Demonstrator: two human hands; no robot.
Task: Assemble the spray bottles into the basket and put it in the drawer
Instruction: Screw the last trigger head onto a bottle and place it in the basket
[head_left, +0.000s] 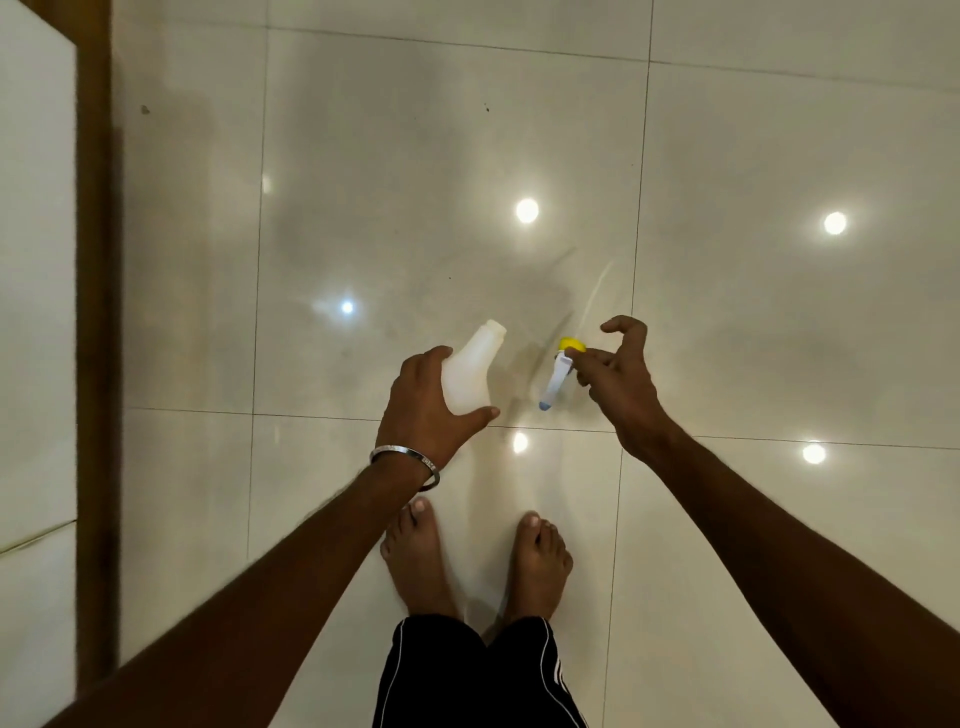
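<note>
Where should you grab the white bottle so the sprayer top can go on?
Grip the white bottle around its wide lower body, coming from the left side, as the left hand does. The narrow open neck points up and away, so it stays clear for the spray head pinched in the right hand.

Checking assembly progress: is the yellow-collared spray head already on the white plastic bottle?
No: the right hand holds the spray head apart from the open-necked bottle.
</note>
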